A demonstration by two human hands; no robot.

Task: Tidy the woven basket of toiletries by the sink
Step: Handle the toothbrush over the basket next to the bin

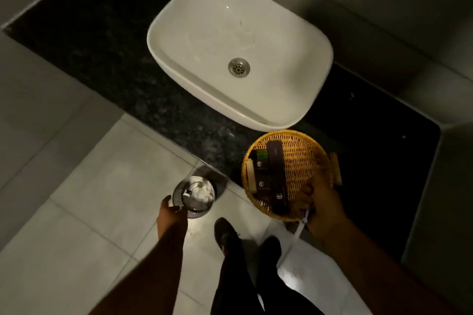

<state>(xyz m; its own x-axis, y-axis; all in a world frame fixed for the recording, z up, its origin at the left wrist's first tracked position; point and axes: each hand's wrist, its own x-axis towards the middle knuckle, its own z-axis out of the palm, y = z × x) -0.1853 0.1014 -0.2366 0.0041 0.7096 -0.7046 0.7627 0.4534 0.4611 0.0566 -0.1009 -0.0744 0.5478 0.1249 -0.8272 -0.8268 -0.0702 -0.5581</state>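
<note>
A round woven basket (302,158) rests at the front edge of the dark counter, right of the sink. Several dark toiletry boxes (277,176) lie in its left half, with a wooden piece (251,174) at its left rim. My right hand (323,207) grips the basket's near rim, thumb inside, and a white toothbrush (298,229) sticks down from under that hand. My left hand (170,215) holds the rim of a small metal bin (194,197) on the floor; the bin's lid is open and white waste shows inside.
A white vessel sink (240,46) stands on the black stone counter (102,41). A wooden item (336,169) lies right of the basket. My shoes (225,235) stand on the pale floor tiles below the counter's edge. Grey walls close in at the right.
</note>
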